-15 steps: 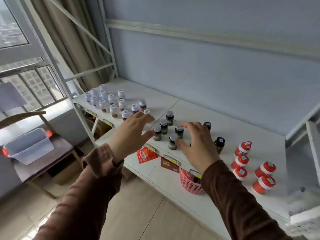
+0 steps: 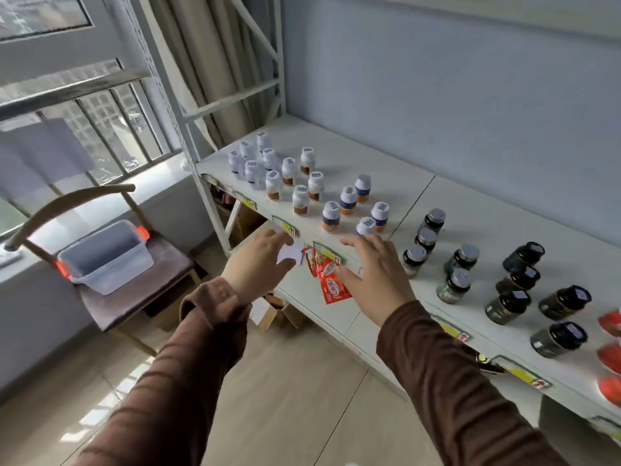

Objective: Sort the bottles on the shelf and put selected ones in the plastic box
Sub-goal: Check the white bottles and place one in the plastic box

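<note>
A white shelf [image 2: 420, 183] carries several white bottles [image 2: 300, 200] on its left part, small silver-capped jars [image 2: 462, 258] in the middle and dark black-lidded jars [image 2: 507, 306] to the right. Red-capped bottles [image 2: 610, 322] show at the right edge. My left hand [image 2: 258, 264] hovers in front of the shelf's front edge, fingers relaxed, holding nothing. My right hand [image 2: 373, 274] reaches with spread fingers just below the nearest white bottle [image 2: 365, 226], not touching it. A clear plastic box [image 2: 107, 257] with orange latches stands on a chair at the left.
The wooden chair [image 2: 134, 297] stands below a barred window [image 2: 100, 119]. Red snack packets [image 2: 331, 284] hang at the shelf's front edge above a lower shelf board. Cardboard boxes [image 2: 268, 311] sit on the floor underneath. A curtain [image 2: 208, 62] hangs behind the shelf frame.
Both hands have pulled back from the small jars and shifted left, toward the white bottles. The view has swung left and closer; the plastic box now appears larger.
</note>
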Tool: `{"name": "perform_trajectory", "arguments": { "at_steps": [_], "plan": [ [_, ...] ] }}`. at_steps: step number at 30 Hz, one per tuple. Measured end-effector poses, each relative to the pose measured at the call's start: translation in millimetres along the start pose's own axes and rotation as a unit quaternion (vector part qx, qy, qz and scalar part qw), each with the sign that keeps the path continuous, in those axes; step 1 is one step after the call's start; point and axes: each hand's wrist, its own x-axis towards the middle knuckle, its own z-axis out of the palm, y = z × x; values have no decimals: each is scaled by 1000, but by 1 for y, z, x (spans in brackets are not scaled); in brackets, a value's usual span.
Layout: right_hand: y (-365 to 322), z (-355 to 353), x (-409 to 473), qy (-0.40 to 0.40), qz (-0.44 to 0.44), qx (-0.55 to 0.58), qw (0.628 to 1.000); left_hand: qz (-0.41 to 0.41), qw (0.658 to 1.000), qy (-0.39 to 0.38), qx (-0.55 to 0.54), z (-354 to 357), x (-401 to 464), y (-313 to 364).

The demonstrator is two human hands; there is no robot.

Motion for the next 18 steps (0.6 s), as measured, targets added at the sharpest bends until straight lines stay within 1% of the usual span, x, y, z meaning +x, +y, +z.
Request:
{"name": "perform_trajectory", "arguments": {
  "at_steps": [3, 7, 12, 18],
  "plan": [
    [-16, 23, 40, -16, -6, -9, 1000, -20, 1000, -9, -5, -2, 26, -38],
    [-30, 51, 100, -35, -11, -1, 999, -27, 999, -17, -13, -8, 73, -78],
    [-42, 82, 178, -43, -27, 5, 999, -40, 999, -8, -10, -22, 135, -120],
    [-69, 118, 259, -60, -37, 11, 997, -57, 998, 3, -14, -33, 185, -180]
  ]
}}
